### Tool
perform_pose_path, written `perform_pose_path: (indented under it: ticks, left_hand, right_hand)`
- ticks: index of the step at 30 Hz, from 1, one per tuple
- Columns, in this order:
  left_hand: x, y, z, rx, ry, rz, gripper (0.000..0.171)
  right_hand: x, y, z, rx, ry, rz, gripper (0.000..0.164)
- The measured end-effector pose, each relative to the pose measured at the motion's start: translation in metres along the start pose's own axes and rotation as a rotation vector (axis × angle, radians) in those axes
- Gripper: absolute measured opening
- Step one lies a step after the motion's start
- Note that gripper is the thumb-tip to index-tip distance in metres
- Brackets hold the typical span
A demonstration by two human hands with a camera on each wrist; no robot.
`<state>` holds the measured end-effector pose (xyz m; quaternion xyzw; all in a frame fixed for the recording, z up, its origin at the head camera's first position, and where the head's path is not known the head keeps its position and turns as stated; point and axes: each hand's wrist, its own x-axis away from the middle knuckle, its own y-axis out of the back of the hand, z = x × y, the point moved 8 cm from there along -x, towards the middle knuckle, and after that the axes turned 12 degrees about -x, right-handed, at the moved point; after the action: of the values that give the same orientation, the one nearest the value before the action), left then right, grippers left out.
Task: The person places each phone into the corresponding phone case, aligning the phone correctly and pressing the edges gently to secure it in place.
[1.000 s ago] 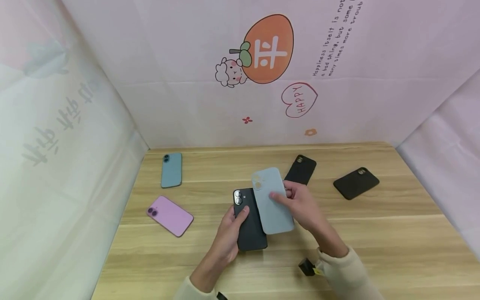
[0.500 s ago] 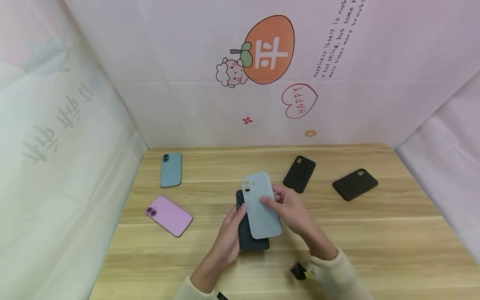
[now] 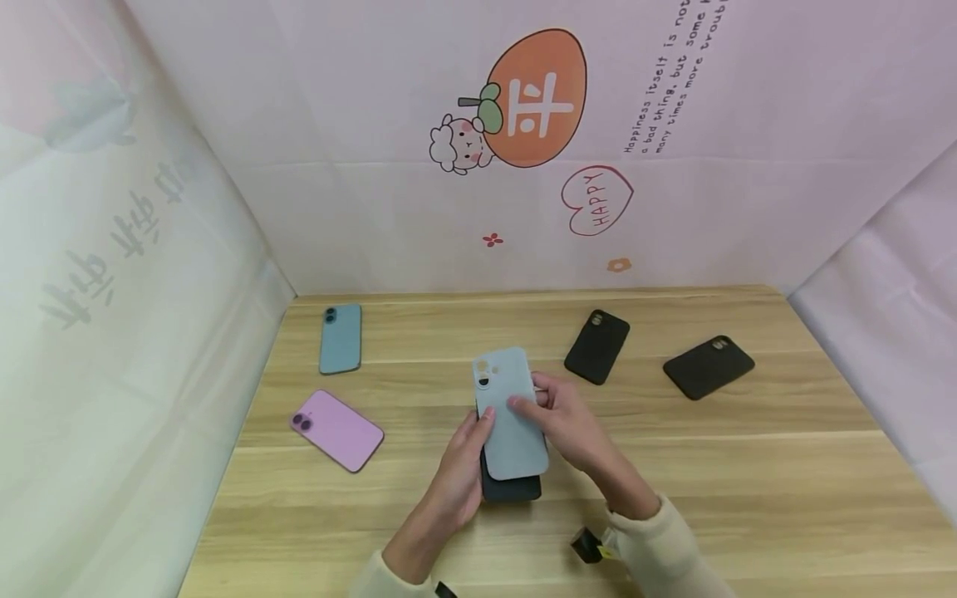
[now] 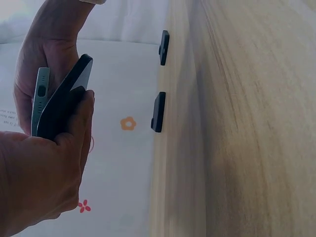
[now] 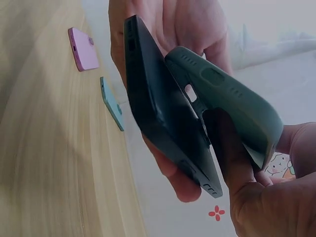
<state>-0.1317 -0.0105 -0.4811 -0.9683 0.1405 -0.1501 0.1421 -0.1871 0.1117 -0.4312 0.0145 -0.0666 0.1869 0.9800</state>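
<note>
My left hand [image 3: 458, 469] grips a black phone [image 3: 511, 489] by its side, back facing up in the head view. Over it lies a pale blue phone case [image 3: 514, 432], which my right hand [image 3: 568, 419] pinches by its right edge. The case covers most of the phone and its camera holes; the phone's lower end sticks out below. In the right wrist view the case [image 5: 247, 106] stands tilted beside the phone [image 5: 158, 94], with a gap that widens toward one end. My left thumb lies at the case's left edge.
On the wooden table [image 3: 748, 482] lie a blue phone [image 3: 341, 339] and a pink phone [image 3: 338, 430] at the left. Two black phone cases [image 3: 597, 346] lie toward the back right. White printed cloth [image 3: 374, 166] walls the back and sides.
My right hand has brought the pale blue case leftward and a little down over the black phone, covering its cameras. My left hand has stayed almost in place.
</note>
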Motion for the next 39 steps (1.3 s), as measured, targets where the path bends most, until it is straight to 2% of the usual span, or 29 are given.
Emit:
perform_pose_path:
  ticks: [18,23,27,30,35,39]
  left_hand:
    - [0.004,-0.002,-0.002,-0.049,-0.002,-0.067,0.064]
    - [0.004,-0.001,-0.003,-0.061,-0.008,-0.057,0.060]
    - [0.004,0.000,-0.003,-0.062,-0.015,-0.053,0.058]
    - [0.004,-0.001,-0.004,-0.053,-0.030,-0.047,0.057]
    - [0.003,-0.001,-0.004,-0.032,-0.040,-0.036,0.052]
    - [0.003,-0.002,-0.003,-0.038,-0.044,-0.024,0.049]
  right_hand:
    - [0.006,-0.007,-0.002,0.003,0.001,0.019,0.041]
    - [0.008,-0.004,0.000,0.036,0.008,-0.012,0.042]
    - [0.010,0.004,0.003,0.063,0.025,-0.065,0.037]
    - [0.011,0.010,0.010,0.106,0.072,-0.110,0.031]
    - [0.017,0.020,0.028,0.270,0.219,-0.202,0.017]
    - [0.018,0.029,0.038,0.350,0.298,-0.277,0.014]
